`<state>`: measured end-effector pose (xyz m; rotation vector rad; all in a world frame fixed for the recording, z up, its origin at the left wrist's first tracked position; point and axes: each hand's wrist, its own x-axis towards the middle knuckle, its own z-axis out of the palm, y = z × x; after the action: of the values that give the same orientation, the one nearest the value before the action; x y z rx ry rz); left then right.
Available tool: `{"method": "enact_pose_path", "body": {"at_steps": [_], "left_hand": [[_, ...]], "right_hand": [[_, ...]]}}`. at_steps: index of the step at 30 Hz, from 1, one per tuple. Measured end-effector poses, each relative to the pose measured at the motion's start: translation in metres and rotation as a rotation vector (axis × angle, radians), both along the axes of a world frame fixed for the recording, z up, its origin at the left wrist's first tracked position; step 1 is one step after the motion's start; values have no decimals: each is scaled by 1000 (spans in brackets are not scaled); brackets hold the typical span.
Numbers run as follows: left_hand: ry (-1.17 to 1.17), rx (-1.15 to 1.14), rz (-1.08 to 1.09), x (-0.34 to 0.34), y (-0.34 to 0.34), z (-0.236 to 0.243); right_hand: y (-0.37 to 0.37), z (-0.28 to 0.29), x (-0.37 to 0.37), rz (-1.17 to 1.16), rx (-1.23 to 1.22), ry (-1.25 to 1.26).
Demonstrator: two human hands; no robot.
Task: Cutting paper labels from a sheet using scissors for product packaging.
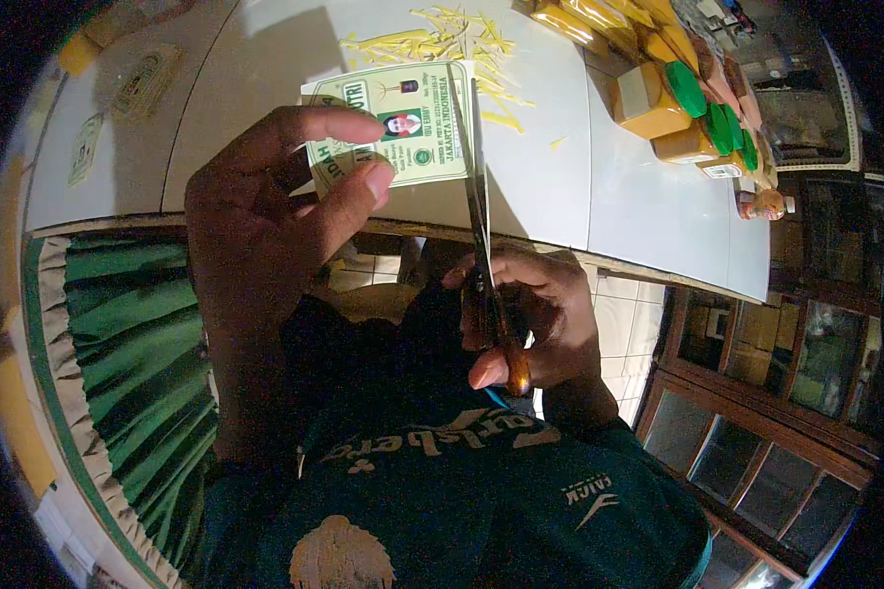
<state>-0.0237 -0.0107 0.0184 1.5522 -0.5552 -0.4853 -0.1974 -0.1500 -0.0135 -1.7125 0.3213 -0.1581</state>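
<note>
From my feed: left hand (265,196) pinches the green card (403,123) thumb+forefinger over the table (560,187), right hand (535,319) closed round scissors (486,245) at its right edge. Imo the blades could wander into the print bc the card flexes unsupported

White table (550,187), yellow paper trimmings (452,39), green-capped amber bottles (658,98), stickers (147,83) at left.

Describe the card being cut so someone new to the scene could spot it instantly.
Start at the white table across the top of the view, with yellow paper trimmings scattered near its far edge. Just below those, the left hand pinches a pale green card while the right hand runs scissors up its right edge. It is the only flat printed piece bearing a small portrait photo.
</note>
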Motion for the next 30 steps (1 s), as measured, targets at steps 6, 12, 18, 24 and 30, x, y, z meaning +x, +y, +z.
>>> {"method": "enact_pose_path", "body": {"at_steps": [6,12,18,24,30], "left_hand": [[-41,-89,-29,2,1,-5],[-34,-60,-26,0,0,-3],[-107,-138,-49,3,0,-9],[-24,-70,-30,1,0,-4],[-17,-88,-7,0,-2,-5]], "right_hand": [[2,-1,-1,16,-23,-14],[4,-6,-1,-16,68,-33],[4,1,1,-7,104,26],[0,-10,-4,22,84,-57],[4,-10,-6,-11,100,-60]]}}
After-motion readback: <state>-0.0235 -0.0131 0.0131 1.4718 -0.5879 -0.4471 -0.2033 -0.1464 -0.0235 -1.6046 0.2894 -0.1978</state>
